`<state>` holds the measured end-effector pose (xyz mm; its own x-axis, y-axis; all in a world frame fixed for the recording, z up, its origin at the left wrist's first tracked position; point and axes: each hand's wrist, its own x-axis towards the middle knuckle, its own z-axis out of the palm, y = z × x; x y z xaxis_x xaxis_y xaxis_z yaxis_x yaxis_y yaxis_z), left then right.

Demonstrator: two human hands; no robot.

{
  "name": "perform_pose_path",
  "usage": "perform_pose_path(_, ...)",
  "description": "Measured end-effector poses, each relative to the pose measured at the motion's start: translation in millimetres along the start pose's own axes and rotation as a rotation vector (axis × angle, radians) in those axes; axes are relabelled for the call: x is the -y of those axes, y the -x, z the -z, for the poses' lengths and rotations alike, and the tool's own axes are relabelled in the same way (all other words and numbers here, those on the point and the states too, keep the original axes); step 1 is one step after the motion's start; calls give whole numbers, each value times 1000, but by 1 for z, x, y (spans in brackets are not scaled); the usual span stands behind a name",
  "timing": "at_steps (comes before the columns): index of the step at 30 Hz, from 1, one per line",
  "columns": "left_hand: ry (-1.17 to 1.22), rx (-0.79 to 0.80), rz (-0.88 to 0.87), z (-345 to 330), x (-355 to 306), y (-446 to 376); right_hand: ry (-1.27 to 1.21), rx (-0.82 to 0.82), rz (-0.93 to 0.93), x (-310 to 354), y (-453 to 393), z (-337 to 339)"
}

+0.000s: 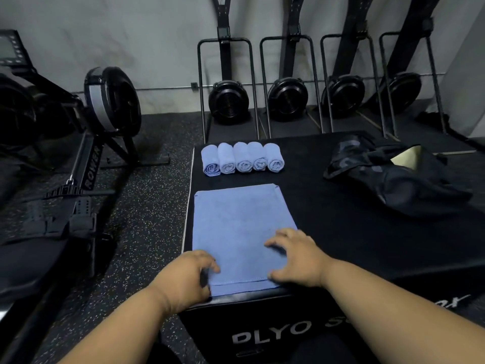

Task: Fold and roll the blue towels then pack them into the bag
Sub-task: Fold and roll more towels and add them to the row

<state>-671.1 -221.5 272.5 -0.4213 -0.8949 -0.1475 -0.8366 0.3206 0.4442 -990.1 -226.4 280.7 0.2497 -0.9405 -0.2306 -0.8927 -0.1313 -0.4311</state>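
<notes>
A folded blue towel [241, 227] lies flat on the black plyo box [341, 240], its near edge at the box's front. My left hand [187, 274] rests on the towel's near left corner with its fingers curled at the edge. My right hand [296, 258] presses on the near right part, fingers spread and bent. Behind the flat towel, several rolled blue towels [242, 158] stand side by side in a row. The black bag [388, 177] lies crumpled at the box's right, its opening showing a pale lining.
A rowing machine [86, 143] stands on the speckled floor at the left. Several ski-erg machines [288, 101] line the back wall. The box's left edge drops off just left of the towels.
</notes>
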Motion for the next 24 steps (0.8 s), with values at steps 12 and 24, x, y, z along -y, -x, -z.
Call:
perform_pose_path(12, 554, -347, 236, 18, 1, 1, -436, -393, -121, 2, 18, 14)
perform_pose_path(24, 596, -438, 244, 15, 10, -12, -545, -531, -201, -8, 20, 12)
